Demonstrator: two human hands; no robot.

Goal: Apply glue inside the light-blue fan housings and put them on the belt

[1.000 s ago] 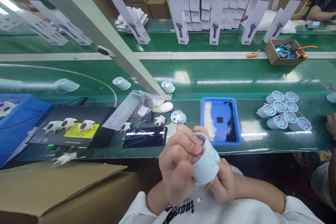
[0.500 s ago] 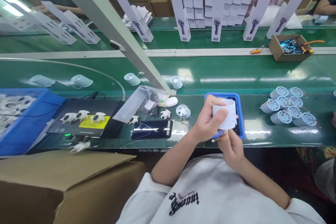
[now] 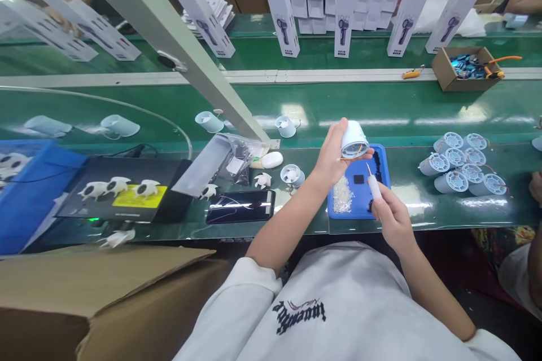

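My left hand (image 3: 330,155) is closed round a pale blue cylindrical fan housing (image 3: 354,138), tilted so its spoked end faces me. A thin orange wire hangs across that end. In my right hand (image 3: 393,215) is a slim white tool (image 3: 374,187) with a thin pointed tip; I cannot tell its exact kind. The tip points up towards the housing but stays apart from it. Beneath both hands lies a blue tray (image 3: 386,164) with small whitish parts (image 3: 342,196) on its left, a small black square (image 3: 358,179) in the middle and black bits on the right.
Several more fan housings (image 3: 455,157) stand grouped at the right. Left of the tray lie a phone (image 3: 240,206), a fan housing (image 3: 292,175) and white fan blades (image 3: 263,180). A slanted metal post (image 3: 203,73) crosses the bench. Printed boxes (image 3: 342,34) stand behind.
My left hand has raised the fan housing and turned its spoked end towards me. My right hand has come away from the housing, moved right, and now holds the white tool.
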